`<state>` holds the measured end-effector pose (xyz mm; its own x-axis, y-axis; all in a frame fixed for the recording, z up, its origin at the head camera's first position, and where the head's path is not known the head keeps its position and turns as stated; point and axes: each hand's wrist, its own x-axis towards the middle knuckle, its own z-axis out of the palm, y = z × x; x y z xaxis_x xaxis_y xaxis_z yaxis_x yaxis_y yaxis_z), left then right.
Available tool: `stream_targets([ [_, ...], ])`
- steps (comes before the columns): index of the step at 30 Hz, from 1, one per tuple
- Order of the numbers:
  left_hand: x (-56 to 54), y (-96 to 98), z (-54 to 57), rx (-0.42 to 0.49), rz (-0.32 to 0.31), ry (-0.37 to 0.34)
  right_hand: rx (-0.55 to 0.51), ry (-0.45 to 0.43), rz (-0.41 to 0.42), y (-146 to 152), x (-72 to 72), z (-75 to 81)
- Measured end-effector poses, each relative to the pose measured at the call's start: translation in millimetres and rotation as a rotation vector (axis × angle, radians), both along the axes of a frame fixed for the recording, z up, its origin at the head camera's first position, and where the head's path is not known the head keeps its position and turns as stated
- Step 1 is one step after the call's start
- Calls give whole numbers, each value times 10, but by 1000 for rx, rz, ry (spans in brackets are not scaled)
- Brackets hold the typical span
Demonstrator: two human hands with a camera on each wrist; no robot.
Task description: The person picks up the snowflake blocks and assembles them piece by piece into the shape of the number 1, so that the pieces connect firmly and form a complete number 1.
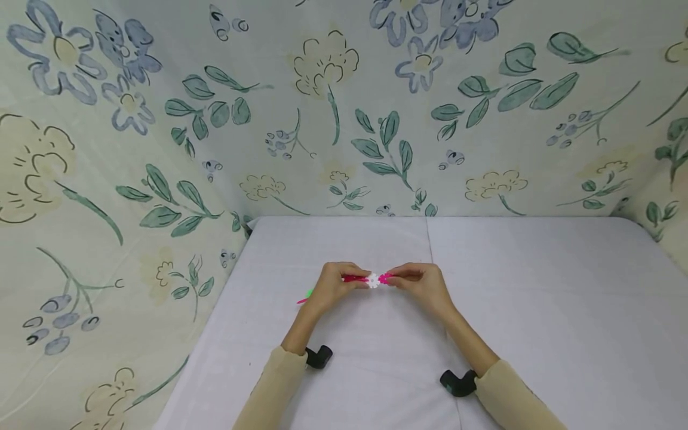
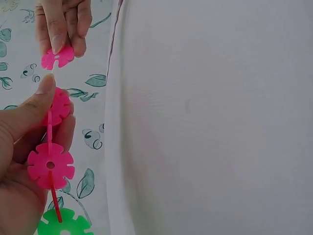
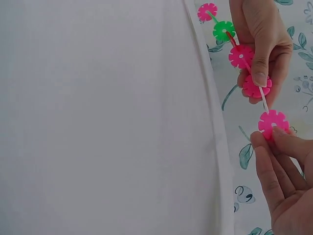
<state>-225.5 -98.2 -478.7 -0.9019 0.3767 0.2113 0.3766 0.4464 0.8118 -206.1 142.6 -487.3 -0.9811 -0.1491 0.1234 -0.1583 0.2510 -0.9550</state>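
Observation:
My left hand [image 1: 335, 285] pinches a pink notched snowflake disc [image 3: 257, 86] in a chain of interlocking plastic discs. Along that chain come another pink disc [image 2: 51, 165], a red disc seen edge-on [image 2: 56, 198], a green disc [image 3: 224, 31] and a pink disc at the far end [image 3: 207, 11]. A white disc [image 1: 373, 280] sticks out of the held end, edge-on in the right wrist view. Between thumb and fingers, my right hand [image 1: 424, 285] pinches a pink disc [image 3: 273, 122], its notched rim right at the white disc's edge.
Both hands are above a table with a white cloth [image 1: 537, 298]. Floral fabric [image 1: 322, 119] hangs behind and at the sides. A black wrist device [image 1: 319, 356] is on the left wrist, another black device [image 1: 458, 383] on the right.

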Motion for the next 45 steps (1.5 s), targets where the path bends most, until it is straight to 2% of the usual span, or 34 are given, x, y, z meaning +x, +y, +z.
stream_targets([
  [6, 6, 18, 19, 39, -10, -21, -30, 3, -8, 5, 20, 1],
  [10, 8, 54, 30, 66, -36, -23, -36, 36, -32, 11, 53, 31],
  [13, 9, 76, 32, 82, -52, -19, -26, 59, -48, 16, 77, 59],
  [17, 11, 87, 40, 83, -43, -12, 3, 78, -65, 5, 105, 100],
  [24, 33, 73, 96, 68, -28, -16, 72, 176, -101, -36, 147, 118],
  [28, 44, 58, 126, 81, -43, -20, 52, 207, -106, -46, 172, 94],
  [32, 48, 58, 122, 127, -65, -42, 18, 215, -112, -46, 179, 84],
  [37, 57, 73, 94, 157, -57, -50, 34, 195, -99, -38, 162, 76],
  [41, 64, 99, 103, 117, -44, -33, 31, 140, -89, -16, 147, 77],
  [45, 84, 113, 164, 51, -71, -24, 18, 112, -81, 35, 130, 73],
])
